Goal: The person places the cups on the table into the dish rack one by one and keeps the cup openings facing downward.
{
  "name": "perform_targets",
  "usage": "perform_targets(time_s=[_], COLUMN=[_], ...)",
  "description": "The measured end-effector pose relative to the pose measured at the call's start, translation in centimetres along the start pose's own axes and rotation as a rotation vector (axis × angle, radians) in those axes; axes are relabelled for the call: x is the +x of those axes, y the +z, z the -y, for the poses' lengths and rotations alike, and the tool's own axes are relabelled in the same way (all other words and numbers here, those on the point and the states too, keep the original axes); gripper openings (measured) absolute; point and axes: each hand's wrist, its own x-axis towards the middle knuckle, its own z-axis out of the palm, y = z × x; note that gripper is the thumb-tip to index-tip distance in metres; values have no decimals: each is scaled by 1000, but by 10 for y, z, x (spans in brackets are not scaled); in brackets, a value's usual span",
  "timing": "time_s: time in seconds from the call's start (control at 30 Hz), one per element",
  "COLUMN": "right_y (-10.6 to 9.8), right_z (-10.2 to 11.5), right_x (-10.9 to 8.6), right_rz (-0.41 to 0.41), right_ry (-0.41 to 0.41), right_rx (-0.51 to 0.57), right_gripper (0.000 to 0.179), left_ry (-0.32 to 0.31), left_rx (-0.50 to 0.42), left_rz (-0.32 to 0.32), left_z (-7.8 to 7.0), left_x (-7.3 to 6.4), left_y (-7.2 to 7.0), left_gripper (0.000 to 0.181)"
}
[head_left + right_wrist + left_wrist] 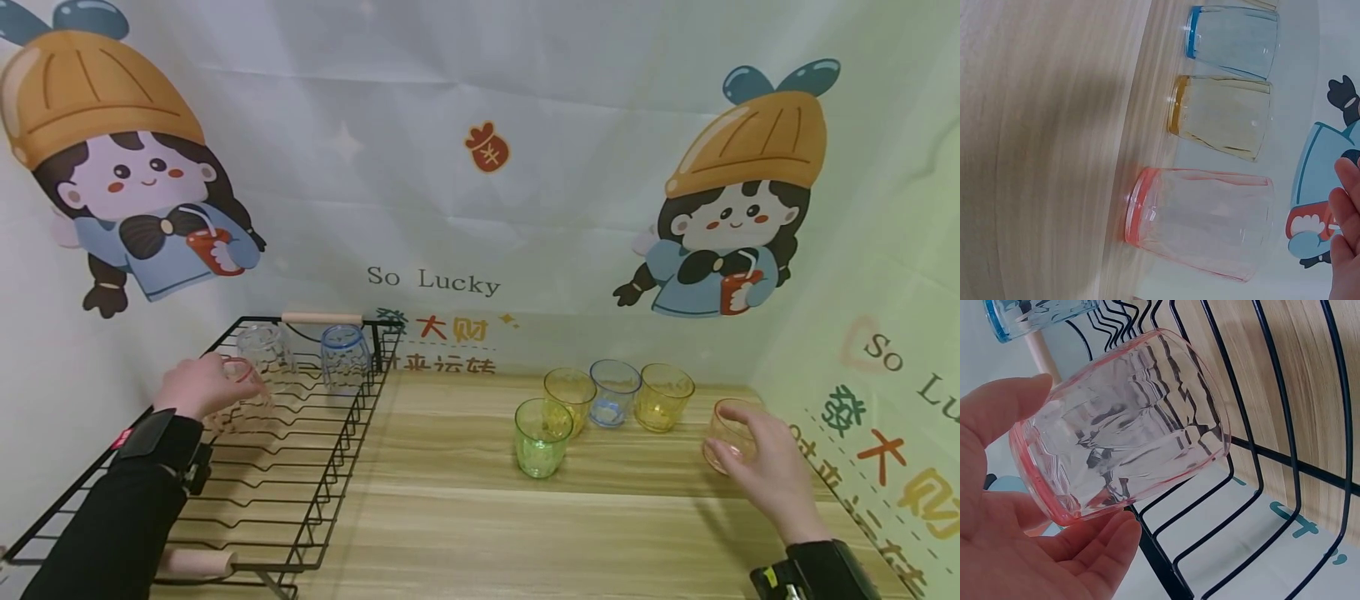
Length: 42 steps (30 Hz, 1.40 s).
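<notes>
My left hand (197,388) holds a pink-tinted drinking glass (1129,431) by its thick base, thumb on one side and fingers on the other. The glass is mouth-down at the wires of the black rack (255,500); whether it touches them I cannot tell. Behind it on the rack stand an upturned clear glass (266,358) and an upturned blue glass (345,360). At the right, my right hand (772,467) is beside another pink glass (1204,225), upright on the table. Its fingers (1349,212) appear apart from the glass in the right wrist view.
Left of the right hand stand a green glass (543,442), a yellow glass (570,396), a blue glass (615,396) and a second yellow glass (664,400), all upright on the wooden table (480,525). The rack has wooden handles. A printed cloth (450,200) hangs behind.
</notes>
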Motion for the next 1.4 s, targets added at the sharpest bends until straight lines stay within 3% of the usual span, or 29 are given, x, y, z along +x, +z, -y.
perform_targets(time_s=[0.23,0.63,0.93,1.27,1.4], right_y=[-2,-5,-7,-6,-7], right_z=[-1,-6,-11,-17,-17], right_x=[1,3,3,2,2], right_rz=[13,25,62,109,119], right_ry=[13,46,88,88,96], right_rx=[4,-15,-53,-100,-114], right_gripper=[47,47,49,52,53], left_ry=[1,-11,49,-44,-39], left_rx=[-25,22,45,1,-4], left_rz=[-13,-54,-111,-127,-146], left_z=[-2,-5,-14,-30,-34], left_x=[-1,-2,-2,-11,-14], left_y=[-2,-6,-8,-12,-14], left_gripper=[75,76,72,79,79])
